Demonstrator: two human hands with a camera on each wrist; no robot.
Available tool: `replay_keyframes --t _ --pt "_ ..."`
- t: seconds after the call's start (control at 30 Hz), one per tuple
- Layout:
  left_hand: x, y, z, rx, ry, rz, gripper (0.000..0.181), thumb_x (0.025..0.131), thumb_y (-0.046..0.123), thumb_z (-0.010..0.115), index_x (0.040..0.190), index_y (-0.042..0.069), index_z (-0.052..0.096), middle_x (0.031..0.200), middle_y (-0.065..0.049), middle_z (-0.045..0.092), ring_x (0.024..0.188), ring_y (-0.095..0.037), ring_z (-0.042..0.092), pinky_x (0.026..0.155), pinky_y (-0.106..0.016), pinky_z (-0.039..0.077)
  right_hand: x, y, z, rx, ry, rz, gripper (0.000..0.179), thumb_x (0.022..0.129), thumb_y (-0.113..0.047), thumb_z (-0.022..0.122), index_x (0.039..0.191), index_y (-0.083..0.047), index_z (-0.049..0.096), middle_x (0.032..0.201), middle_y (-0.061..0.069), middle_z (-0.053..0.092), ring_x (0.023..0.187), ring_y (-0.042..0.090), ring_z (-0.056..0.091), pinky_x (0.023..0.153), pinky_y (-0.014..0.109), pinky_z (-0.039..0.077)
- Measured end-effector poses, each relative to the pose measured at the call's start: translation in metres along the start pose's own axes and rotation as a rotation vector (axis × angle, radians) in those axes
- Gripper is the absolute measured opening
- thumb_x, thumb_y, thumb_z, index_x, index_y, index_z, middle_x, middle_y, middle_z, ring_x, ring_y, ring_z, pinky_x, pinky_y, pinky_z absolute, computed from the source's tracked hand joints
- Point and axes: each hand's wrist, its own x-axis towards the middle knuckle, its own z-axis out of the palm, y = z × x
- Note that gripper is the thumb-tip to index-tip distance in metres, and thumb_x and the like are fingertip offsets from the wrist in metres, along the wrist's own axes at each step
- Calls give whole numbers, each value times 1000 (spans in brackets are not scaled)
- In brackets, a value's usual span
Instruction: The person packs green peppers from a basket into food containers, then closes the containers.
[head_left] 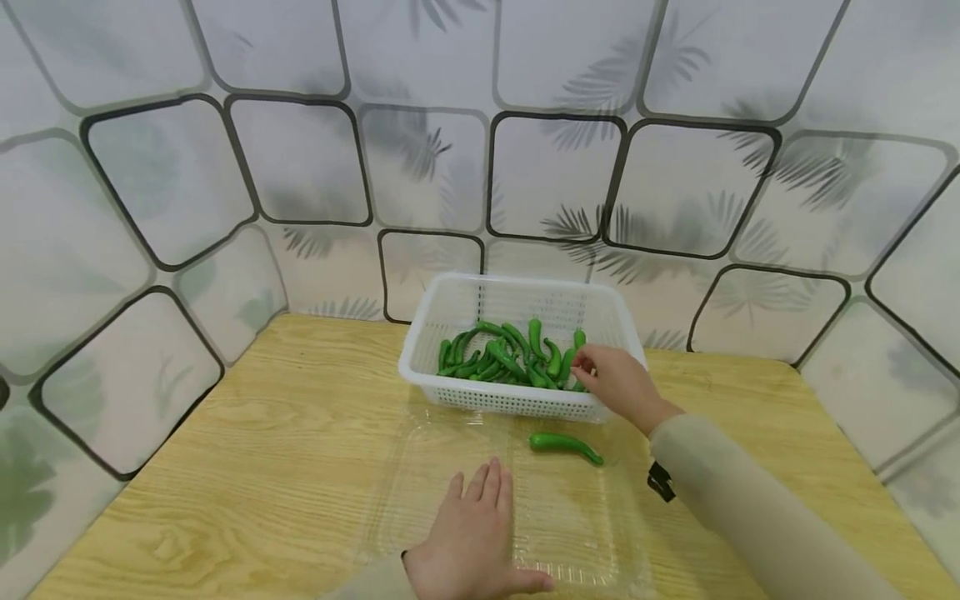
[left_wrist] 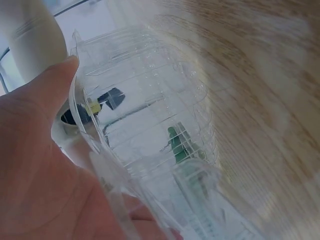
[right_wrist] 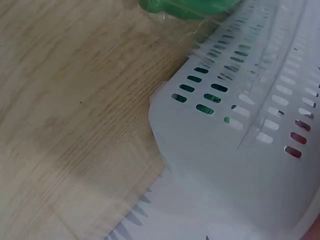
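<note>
A clear plastic container [head_left: 570, 508] lies on the table, with one green chili pepper [head_left: 562, 443] in its far right part. My left hand [head_left: 472, 529] rests on the container with straight fingers and the thumb spread to the right. In the left wrist view, its thumb touches the rim of the clear container [left_wrist: 145, 115]. Behind stands a white perforated basket [head_left: 517, 402] holding several green chili peppers [head_left: 502, 358]. My right hand [head_left: 618, 383] reaches over the basket's right front rim, fingertips bent among the peppers. Whether they pinch one is unclear; the right wrist view shows mostly the basket's side [right_wrist: 210, 165].
The wooden table [head_left: 247, 450] extends to both sides of the container. A patterned wall covering [head_left: 427, 175] encloses the back and sides, close behind the basket. A black strap [head_left: 660, 482] is at the right sleeve.
</note>
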Motion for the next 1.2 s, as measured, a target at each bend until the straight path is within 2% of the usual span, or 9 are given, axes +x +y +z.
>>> replay_keyframes --t 0.13,0.3,0.57,0.77,0.87,1.0,1.1,1.2 --pt "0 1 1 35 0 4 113 69 85 42 142 -1 36 146 -20 31 133 -31 31 101 -50 31 11 5 0 -24 -128 64 9 91 -14 60 93 -7 63 83 3 64 74 18 60 67 38 49" --pt "2 1 0 42 6 -3 113 69 85 43 142 -1 36 146 -20 31 133 -31 31 102 -50 31 24 11 1 -57 -234 109 13 92 -15 58 99 -5 64 91 7 64 85 24 61 75 42 48" --pt "4 2 3 85 -23 5 116 66 89 37 142 2 37 146 -18 33 133 -28 32 101 -48 33 33 23 11 -159 -357 42 17 91 -10 58 104 -1 64 101 12 64 96 30 60 83 44 47" --pt "4 3 5 83 -10 4 116 66 89 36 142 2 37 145 -17 34 132 -28 33 100 -48 33 37 28 18 -278 -440 -6 23 91 -5 56 113 -1 62 109 13 62 99 31 59 83 44 48" --pt "3 2 5 80 -3 9 115 67 89 35 142 2 37 145 -17 34 133 -28 33 100 -48 34 40 30 21 -324 -468 -34 29 91 -1 54 119 -1 60 119 14 58 105 34 56 86 46 46" --pt "3 1 5 81 11 7 116 66 90 34 142 2 37 146 -18 33 132 -28 33 100 -48 34 44 31 24 -362 -549 -74 41 91 5 49 130 -3 53 135 17 48 115 39 50 92 49 42" --pt "4 0 5 80 10 4 117 65 90 34 142 1 37 146 -18 33 132 -27 34 100 -48 34 46 30 25 -365 -590 -77 43 91 7 47 133 -4 51 136 18 46 116 39 49 93 49 41" --pt "5 -1 5 76 5 3 117 65 90 35 142 2 37 146 -18 33 132 -27 34 100 -48 33 46 29 25 -364 -589 -62 42 92 7 45 132 -5 53 129 18 51 112 36 52 91 46 43"
